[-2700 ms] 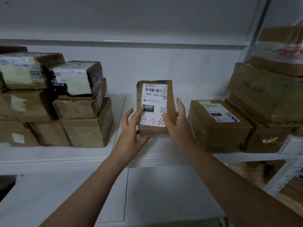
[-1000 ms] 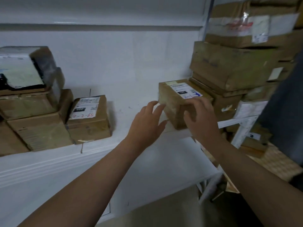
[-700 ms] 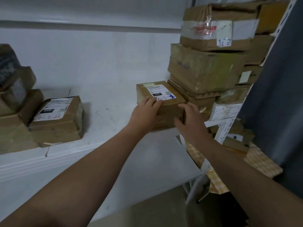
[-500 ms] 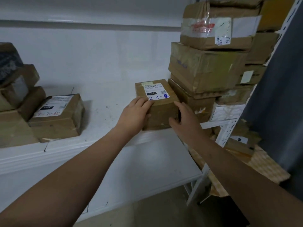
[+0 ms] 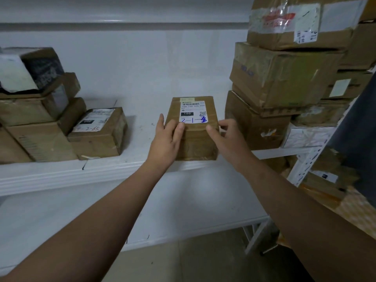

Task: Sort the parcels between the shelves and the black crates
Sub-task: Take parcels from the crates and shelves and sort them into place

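Parcel (image 5: 195, 143): brown taped carton, white barcode label, black "150", blue scrawl; left hand (image 5: 165, 142), right hand (image 5: 227, 141) grip sides.

Grey floor (image 5: 203, 261) below, dark cloth (image 5: 360, 129) at right.

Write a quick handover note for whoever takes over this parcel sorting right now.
Left hand: grips the 150-label parcel at its left front corner.
Right hand: grips its right front corner.
Parcel sits on the white shelf, near the front edge, apart from the right stack.
Done: both hands are on it; not yet lifted.
Left: lift it and sort it; black crates are not in view.
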